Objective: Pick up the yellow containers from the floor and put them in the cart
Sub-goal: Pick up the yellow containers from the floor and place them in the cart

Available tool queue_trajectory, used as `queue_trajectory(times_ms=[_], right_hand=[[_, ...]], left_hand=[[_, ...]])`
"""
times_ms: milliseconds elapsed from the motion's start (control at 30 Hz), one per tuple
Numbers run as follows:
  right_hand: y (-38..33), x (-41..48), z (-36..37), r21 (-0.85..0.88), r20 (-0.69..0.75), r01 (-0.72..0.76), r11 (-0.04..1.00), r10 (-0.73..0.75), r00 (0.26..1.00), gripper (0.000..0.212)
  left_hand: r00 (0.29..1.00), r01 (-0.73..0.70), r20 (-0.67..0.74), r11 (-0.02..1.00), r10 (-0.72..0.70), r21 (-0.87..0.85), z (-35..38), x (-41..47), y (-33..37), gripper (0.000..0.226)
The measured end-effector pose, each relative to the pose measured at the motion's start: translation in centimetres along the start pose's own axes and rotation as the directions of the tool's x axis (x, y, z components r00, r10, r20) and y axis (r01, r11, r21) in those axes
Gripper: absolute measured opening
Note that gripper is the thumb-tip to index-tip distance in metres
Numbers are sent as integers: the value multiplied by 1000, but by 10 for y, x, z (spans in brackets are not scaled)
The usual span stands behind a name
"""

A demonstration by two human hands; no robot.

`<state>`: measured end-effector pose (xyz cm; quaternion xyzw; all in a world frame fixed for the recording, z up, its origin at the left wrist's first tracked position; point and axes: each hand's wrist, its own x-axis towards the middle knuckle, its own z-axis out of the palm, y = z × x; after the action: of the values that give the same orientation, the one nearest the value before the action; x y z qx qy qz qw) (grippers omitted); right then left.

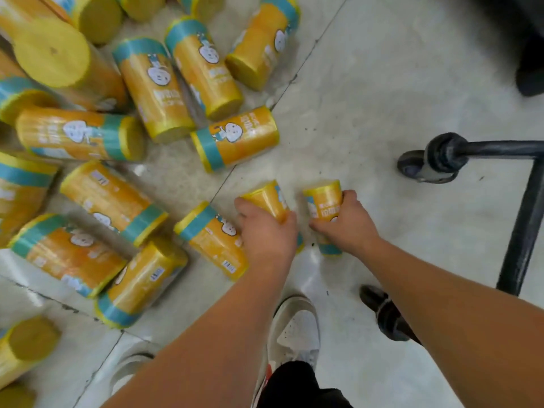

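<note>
A yellow container [269,198] is gripped in the left hand [265,231], a second container [323,201] in the right hand [344,222], presumably so both are carted together.

You have only one view, from the wide-angle camera on your head. It looks steeply down at the floor [382,83] and is quite near to it. Your left hand [265,231] and right hand [344,225] are close to the centre. The yellow containers [153,86] fill the left half and the cart frame [521,225] the right edge. Your shoes [297,328] are at the bottom.
</note>
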<state>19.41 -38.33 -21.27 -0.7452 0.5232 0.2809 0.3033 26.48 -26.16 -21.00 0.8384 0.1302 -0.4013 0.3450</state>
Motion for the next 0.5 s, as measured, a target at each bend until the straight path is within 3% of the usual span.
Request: queue_trajectory(times_ms=[100,267,367,500], right_hand=[[-3,5,-10,10,28,23,1000,-23,999,70],[-33,-23,-45,154,-64,84,985,-75,995,65],[-65,-69,-84,218,-119,136,966,-112,987,67],[-118,-166,-156,311,-179,208,927,-158,971,67]], left_hand=[[1000,-25,-9,1000,25,4,2,4,2,80],[995,-95,-27,990,93,-107,-33,-16,27,75],[986,-158,-74,976,148,-151,-86,-49,61,70],[963,-259,-118,951,241,-166,-183,-126,116,84]])
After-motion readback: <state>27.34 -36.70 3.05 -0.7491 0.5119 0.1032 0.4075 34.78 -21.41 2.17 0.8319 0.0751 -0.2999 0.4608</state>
